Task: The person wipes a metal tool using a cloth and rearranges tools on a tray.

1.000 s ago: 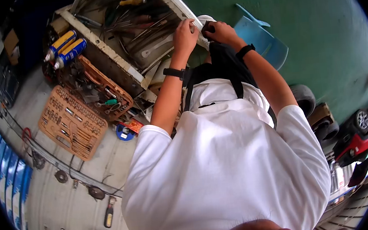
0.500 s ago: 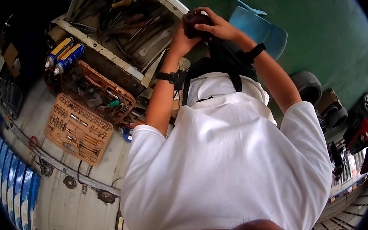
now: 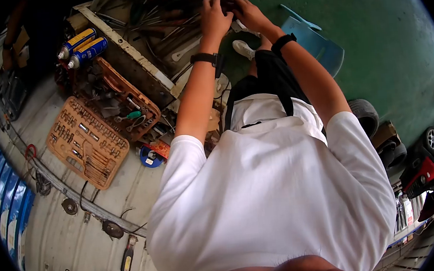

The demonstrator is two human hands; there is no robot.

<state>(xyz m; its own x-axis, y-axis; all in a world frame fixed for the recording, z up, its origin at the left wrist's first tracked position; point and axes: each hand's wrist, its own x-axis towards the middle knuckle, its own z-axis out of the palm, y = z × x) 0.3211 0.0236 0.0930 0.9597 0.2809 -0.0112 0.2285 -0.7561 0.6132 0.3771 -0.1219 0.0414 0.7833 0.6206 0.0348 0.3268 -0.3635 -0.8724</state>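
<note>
Both of my hands are held out together beyond the open drawer's corner, around a dark, reddish-brown rounded object point(image 3: 224, 0) whose kind I cannot make out. My left hand point(image 3: 215, 21) grips its left side, fingers curled over it. From the other side, my right hand point(image 3: 252, 17) closes on it with bent fingers. Much of the object is hidden behind the fingers. Left of my hands, the metal drawer point(image 3: 140, 57) holds a jumble of screwdrivers and long tools, with a pale wrench point(image 3: 186, 49) near its right end.
Two blue-and-yellow spray cans point(image 3: 87, 52) lie beside the drawer. An open orange socket case point(image 3: 88, 141) rests on the bench, near a blue roll point(image 3: 150, 157). A blue chair point(image 3: 317, 44) and a tyre point(image 3: 364, 115) stand to the right. Another person's arm point(image 3: 10, 45) shows far left.
My hands have moved forward, away from my body, with the dark object between them. My white shoe now shows below them. Another person's arm has appeared at the left.
</note>
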